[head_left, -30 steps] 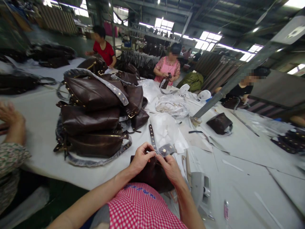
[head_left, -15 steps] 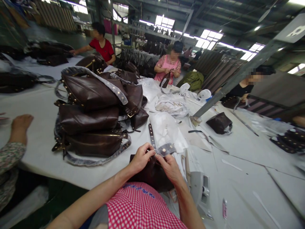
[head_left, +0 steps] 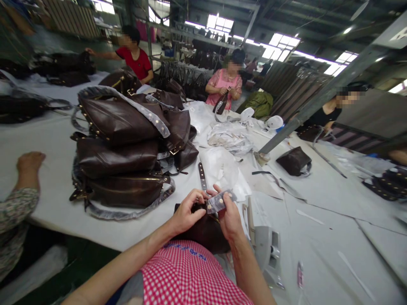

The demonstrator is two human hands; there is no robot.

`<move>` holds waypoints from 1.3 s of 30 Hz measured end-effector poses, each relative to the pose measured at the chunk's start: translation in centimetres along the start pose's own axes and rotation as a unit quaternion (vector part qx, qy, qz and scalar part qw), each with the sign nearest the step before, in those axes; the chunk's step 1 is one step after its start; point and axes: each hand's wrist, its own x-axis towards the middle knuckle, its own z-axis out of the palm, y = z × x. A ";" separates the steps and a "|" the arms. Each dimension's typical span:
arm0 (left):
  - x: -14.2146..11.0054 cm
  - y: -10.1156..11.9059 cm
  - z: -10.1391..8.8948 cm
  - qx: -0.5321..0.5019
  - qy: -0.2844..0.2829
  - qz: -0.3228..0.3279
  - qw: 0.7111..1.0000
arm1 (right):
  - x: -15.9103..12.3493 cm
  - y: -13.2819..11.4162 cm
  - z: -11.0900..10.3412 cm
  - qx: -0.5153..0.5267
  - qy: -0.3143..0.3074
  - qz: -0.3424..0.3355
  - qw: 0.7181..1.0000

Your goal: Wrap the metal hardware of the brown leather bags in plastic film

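Observation:
A dark brown leather bag [head_left: 203, 231] rests against my lap at the near edge of the white table [head_left: 318, 228]. My left hand [head_left: 186, 214] pinches the bag's top edge, fingers closed. My right hand [head_left: 227, 214] is closed round a studded strap wrapped in clear plastic [head_left: 219, 202], lifting its end above the bag. The strap's other part [head_left: 201, 176] lies flat on the table, running away from me.
A stack of brown bags [head_left: 124, 148] with wrapped straps stands at the left. Loose plastic wrap [head_left: 230, 137] and a small brown bag [head_left: 294, 160] lie beyond. A grey device [head_left: 265, 250] sits at my right. Another person's hand [head_left: 30, 163] rests far left; several workers sit opposite.
My right hand has raised the wrapped strap end and turned it upward. My left hand shifted slightly lower onto the bag's edge. The person at far left lowered a hand to the table.

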 end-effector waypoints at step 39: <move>-2.8 0.0 -1.3 0.174 0.045 0.004 0.984 | -0.1 -0.7 0.5 0.187 0.022 0.037 0.982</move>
